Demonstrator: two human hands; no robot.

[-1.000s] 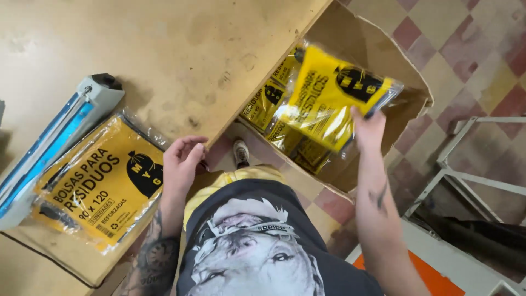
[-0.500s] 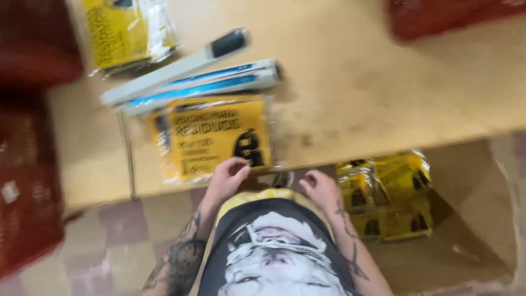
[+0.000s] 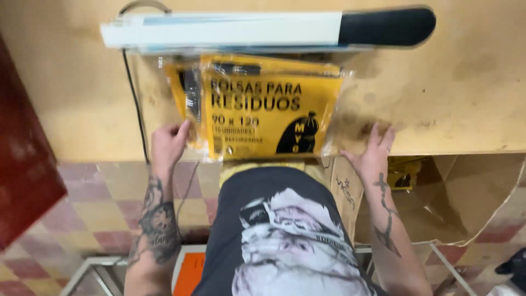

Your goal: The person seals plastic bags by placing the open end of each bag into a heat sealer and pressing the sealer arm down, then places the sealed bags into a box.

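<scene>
Flat on the tabletop [image 3: 466, 82] just under the sealer bar [image 3: 263, 30], yellow packet [image 3: 263, 109] lying squarely between both grips, long axis crosswise: left hand [image 3: 169, 145] curled on its left edge, right hand [image 3: 372, 151] open-fingered on its clear right margin (neither clamped shut).

Packet [image 3: 268, 109] on table [image 3: 455, 82], sealer bar [image 3: 263, 30] behind it; left hand [image 3: 169, 143] at packet's left edge, right hand [image 3: 372, 153] at its right (carton [image 3: 471, 192] below table edge).
</scene>
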